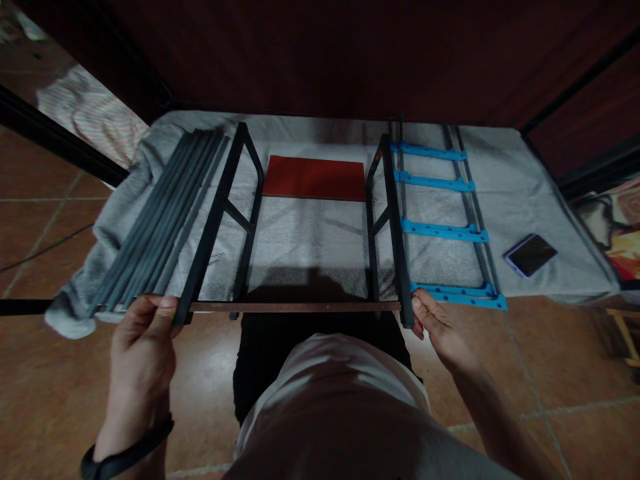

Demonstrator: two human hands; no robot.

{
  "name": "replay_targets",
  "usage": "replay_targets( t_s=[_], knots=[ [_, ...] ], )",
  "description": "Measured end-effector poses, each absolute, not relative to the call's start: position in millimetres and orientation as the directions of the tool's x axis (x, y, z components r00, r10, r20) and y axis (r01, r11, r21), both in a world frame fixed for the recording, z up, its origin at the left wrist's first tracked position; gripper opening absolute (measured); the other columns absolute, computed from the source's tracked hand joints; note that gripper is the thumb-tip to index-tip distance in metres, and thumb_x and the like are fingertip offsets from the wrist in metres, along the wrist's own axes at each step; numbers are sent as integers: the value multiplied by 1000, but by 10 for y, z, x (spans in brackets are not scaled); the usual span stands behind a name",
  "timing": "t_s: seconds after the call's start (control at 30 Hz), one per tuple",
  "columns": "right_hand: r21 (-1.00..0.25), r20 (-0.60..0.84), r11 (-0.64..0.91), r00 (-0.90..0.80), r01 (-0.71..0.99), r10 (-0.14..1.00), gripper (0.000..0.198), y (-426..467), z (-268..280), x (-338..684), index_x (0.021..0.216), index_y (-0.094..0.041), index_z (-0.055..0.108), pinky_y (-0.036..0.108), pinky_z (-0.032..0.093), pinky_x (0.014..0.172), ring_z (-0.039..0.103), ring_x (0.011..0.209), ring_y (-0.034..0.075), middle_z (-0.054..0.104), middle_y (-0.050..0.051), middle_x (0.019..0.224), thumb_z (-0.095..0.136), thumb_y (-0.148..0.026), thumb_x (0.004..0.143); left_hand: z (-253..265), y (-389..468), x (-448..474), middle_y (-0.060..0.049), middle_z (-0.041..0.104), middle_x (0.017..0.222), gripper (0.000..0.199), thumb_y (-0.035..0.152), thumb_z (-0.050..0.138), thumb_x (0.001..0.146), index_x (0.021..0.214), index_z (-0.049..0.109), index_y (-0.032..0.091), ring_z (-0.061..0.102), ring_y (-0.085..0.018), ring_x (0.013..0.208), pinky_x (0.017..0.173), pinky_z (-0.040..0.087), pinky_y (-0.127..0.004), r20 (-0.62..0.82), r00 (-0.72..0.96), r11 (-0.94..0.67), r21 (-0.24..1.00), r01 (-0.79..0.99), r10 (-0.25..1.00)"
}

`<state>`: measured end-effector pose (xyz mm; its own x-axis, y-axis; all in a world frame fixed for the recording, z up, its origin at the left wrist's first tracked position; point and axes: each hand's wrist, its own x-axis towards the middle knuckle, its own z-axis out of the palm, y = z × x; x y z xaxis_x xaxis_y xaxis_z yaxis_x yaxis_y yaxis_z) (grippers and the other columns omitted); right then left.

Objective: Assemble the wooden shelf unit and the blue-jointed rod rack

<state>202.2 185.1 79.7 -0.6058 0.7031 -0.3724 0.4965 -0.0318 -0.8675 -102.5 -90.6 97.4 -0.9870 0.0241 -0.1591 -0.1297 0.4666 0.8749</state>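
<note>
A black metal rack frame point(213, 220) spans the middle of the bench, its two side pieces joined near my body by a thin brown board point(300, 307) seen edge-on. My left hand point(144, 350) is closed on the frame's near left corner, thumb on top. At the near right corner, my right hand point(443, 330) grips the other side piece between thumb and fingers. Between the side pieces, farther off, lies a flat orange-red board point(314, 178); I cannot tell whether it is fastened to the frame.
A grey cloth point(505, 180) covers the bench. Several grey tubes point(155, 213) lie side by side on the left. On the right are blue slotted bars point(445, 231) across thin dark rods, and a phone point(531, 255). A dark red panel point(340, 60) rises behind.
</note>
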Motion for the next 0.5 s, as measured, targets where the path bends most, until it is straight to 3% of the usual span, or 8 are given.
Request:
replay_targets(
  t_s=[0.1,0.27,0.5],
  knots=[
    [-865,-403,-77,-594,496,696,57,1849,819,2007,69,-27,44,28,36,45,40,49,14,41,-4,52,48,-82,84,970,-900,-1032,6,48,63,20,25,72,72,77,53,20,40,-8,54,52,32,-18,-208,-978,344,920,-185,30],
    [-870,-375,-68,-566,487,734,57,1812,831,1973,67,-27,44,28,34,43,40,48,14,42,-3,52,49,-81,84,943,-889,-1053,6,46,62,21,25,72,71,76,52,19,38,-7,54,50,30,-18,-206,-978,291,938,-187,36],
    [-852,-211,136,-569,506,795,52,1797,783,2023,70,-25,48,28,39,56,45,57,14,45,-3,59,44,-70,94,821,-1022,-1115,5,48,64,32,42,79,68,77,60,17,40,-6,54,49,31,-16,-176,-978,252,957,-143,113]
  ],
)
